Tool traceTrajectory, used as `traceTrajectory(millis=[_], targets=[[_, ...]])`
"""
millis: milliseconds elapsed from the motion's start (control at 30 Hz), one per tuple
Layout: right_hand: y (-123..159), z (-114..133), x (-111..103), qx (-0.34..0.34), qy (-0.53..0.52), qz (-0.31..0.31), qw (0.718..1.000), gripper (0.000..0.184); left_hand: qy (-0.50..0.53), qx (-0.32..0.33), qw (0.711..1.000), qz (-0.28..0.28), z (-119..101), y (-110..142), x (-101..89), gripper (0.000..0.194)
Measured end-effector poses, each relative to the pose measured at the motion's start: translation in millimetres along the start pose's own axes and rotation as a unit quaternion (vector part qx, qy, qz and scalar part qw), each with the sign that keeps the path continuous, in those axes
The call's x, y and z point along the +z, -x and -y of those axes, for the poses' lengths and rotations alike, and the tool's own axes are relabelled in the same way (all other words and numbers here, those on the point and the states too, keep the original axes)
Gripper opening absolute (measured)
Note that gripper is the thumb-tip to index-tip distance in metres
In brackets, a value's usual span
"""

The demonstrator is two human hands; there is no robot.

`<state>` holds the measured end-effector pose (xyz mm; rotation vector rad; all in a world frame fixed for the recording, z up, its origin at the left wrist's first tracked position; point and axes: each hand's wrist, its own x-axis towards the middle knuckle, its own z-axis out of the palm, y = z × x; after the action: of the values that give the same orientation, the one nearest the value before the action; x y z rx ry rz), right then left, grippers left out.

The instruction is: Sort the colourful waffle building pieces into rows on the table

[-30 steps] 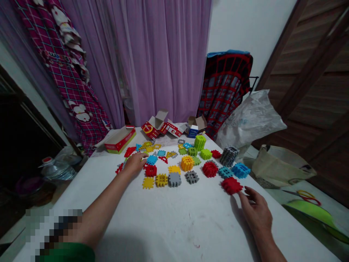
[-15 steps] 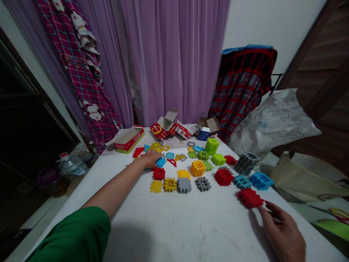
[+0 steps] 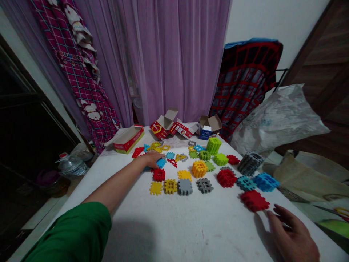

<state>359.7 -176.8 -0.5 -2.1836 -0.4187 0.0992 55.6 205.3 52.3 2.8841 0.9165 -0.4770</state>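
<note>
My left hand (image 3: 153, 160) reaches far across the table to the blue interlocking tiles (image 3: 160, 163); its thumb and fingers close around them. Just nearer lies a stack of red square tiles (image 3: 158, 174). At the right, my right hand (image 3: 293, 233) is open, thumb and fingers apart, with nothing in it. A short stack of red tiles (image 3: 255, 201) lies just beyond its fingertips, with a small gap between. Behind that stack are teal tiles (image 3: 246, 183) and a blue stack (image 3: 265, 182). A tall grey stack (image 3: 250, 163) leans farther back.
Yellow tiles (image 3: 170, 186), grey tiles (image 3: 185, 186), an orange stack (image 3: 199, 169) and a tall lime stack (image 3: 213, 146) sit mid-table. Opened cardboard boxes (image 3: 128, 139) line the back edge before a purple curtain (image 3: 177, 65). A plastic bag (image 3: 280, 112) hangs at the right.
My right hand has drawn slightly away from the red stack, opening a gap. My left hand stays at the blue tiles. The view has shifted a little.
</note>
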Motion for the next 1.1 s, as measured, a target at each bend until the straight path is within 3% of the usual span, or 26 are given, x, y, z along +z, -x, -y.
traceTrajectory(millis=[167,467,633,867,1100], targets=[[-2,-5,2,-0.01,-0.001,-0.013,1.0,0.057,-0.007,0.007,1.0,-0.001,1,-4,-0.2,0.08],[0,6,-2,0.03,0.018,0.017,0.999,0.069,-0.002,0.022,1.0,-0.013,5,5,1.9,0.076],[-1,2,-3,0.026,0.021,0.026,0.999,0.067,0.009,0.017,1.0,-0.017,8,2,5.8,0.077],[-1,0,0,0.019,0.011,0.002,1.0,0.065,0.035,-0.04,0.998,-0.018,15,-8,9.6,0.076],[-5,-9,-1,0.008,0.025,0.024,0.999,0.068,0.044,-0.093,0.995,-0.011,19,-5,9.7,0.072]])
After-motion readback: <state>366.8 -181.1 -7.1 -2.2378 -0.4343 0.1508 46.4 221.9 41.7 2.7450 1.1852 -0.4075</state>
